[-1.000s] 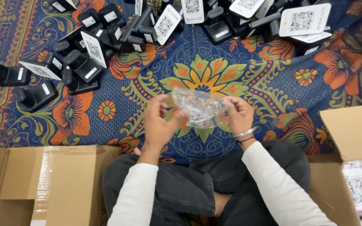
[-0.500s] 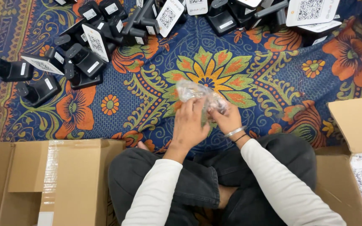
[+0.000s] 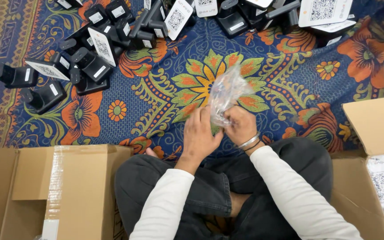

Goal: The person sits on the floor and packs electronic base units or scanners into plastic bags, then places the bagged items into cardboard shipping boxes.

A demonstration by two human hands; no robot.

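From the head camera, looking straight down, a person sits cross-legged on a patterned rug (image 3: pixel 165 89) of blue, orange and green flowers. Both hands meet just in front of the knees, over the big yellow and green flower in the middle of the rug. The left hand (image 3: pixel 199 135) has its fingers curled in narrow around the lower end of a clear plastic bag (image 3: pixel 226 91), its back towards the camera. The right hand (image 3: pixel 240 126), with a metal bangle (image 3: pixel 249 142) at the wrist, pinches the same lower end from the other side, fingers closed on the crumpled plastic. The bag stands up and away from the hands, tilted a little to the right; what is inside it is too blurred to tell.

A pile of small black stands (image 3: pixel 90 66) lies on the rug to the upper left, well apart from the hands, with white cards (image 3: pixel 103 44) printed with square codes among them. More stands and cards run along the top edge. An open cardboard box (image 3: pixel 81 186) sits just beside the left knee, and a second cardboard box (image 3: pixel 378 129) beside the right knee holds bagged cards
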